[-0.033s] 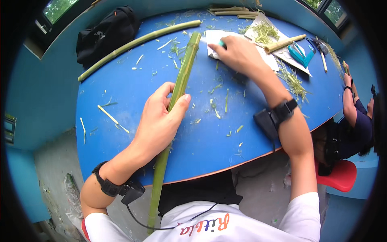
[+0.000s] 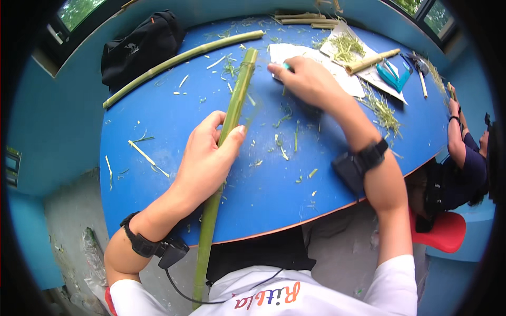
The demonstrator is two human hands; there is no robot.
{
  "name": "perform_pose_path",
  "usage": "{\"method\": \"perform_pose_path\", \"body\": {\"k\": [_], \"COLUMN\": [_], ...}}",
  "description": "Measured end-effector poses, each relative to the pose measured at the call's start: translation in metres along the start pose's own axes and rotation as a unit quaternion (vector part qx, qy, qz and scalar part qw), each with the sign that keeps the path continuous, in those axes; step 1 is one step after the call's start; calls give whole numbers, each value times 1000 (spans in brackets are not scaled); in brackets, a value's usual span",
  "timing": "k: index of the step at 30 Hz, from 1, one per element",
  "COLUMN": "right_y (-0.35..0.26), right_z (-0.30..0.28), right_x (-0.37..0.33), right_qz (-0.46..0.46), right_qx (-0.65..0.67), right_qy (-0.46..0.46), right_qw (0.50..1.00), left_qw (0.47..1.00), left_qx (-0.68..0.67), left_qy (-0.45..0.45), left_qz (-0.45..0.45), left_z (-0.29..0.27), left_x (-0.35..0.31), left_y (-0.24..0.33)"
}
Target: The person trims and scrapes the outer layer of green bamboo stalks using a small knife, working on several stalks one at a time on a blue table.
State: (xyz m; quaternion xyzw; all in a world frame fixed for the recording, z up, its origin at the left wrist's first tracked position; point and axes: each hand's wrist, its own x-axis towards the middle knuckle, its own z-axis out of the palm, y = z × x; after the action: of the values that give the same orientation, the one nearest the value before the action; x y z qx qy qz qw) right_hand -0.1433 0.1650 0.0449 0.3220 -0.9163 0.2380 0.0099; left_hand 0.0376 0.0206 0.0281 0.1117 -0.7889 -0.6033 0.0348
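My left hand point(image 2: 208, 158) is wrapped round a green bamboo pole point(image 2: 210, 221), thumb on top. The pole slants from my lap over the table's near edge, its far end raised away from me, with paler scraped strips near the top. To the right of that far end, my right hand point(image 2: 308, 79) is closed on a small tool with a teal handle point(image 2: 287, 66); most of it is hidden by my fingers and its tip is blurred. A little gap separates this hand from the pole. Green shavings point(image 2: 282, 147) lie on the table beneath.
A peeled bamboo pole point(image 2: 184, 63) lies at the far left by a black bag point(image 2: 139, 50). Paper sheets point(image 2: 337, 76) carry shavings, a short bamboo piece point(image 2: 373, 61) and a teal tool point(image 2: 394, 78). A hammer point(image 2: 421, 66) lies beyond. Another person point(image 2: 464, 152) works at the right.
The pole's far end has dropped slightly toward me. My right hand has shifted slightly down and nearer. A thin, blurred shaving now shows beside the pole.
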Motion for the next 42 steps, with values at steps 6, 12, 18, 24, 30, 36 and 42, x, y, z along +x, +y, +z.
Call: {"method": "perform_pose_path", "body": {"k": [6, 12, 18, 24, 30, 36, 42], "right_y": [-5, -2, 2, -18, -10, -7, -8], "right_z": [2, 0, -8, -2, 5, 6, 5], "right_x": [-3, -9, -4, -18, -16, -11, -12], "right_qz": [-38, -83, -16, -120, -137, -141, -144], "right_qx": [-53, -40, 37, 111, 94, 94, 103], "right_qy": [-12, 82, 72, 12, 52, 54, 54], "right_qw": [998, 992, 997, 986, 985, 984, 983], "left_qw": [988, 984, 970, 965, 951, 942, 921], "left_qx": [-149, -178, -238, -259, -293, -318, -353], "left_qy": [5, -8, -46, -27, -59, -41, -118], "left_qz": [-38, -26, -16, -26, -78, -96, -111], "left_z": [0, -4, 0, 3, -10, -3, -17], "left_x": [3, 10, 11, 12, 10, 13, 12], "left_y": [4, 5, 2, 2, 14, 15, 10]}}
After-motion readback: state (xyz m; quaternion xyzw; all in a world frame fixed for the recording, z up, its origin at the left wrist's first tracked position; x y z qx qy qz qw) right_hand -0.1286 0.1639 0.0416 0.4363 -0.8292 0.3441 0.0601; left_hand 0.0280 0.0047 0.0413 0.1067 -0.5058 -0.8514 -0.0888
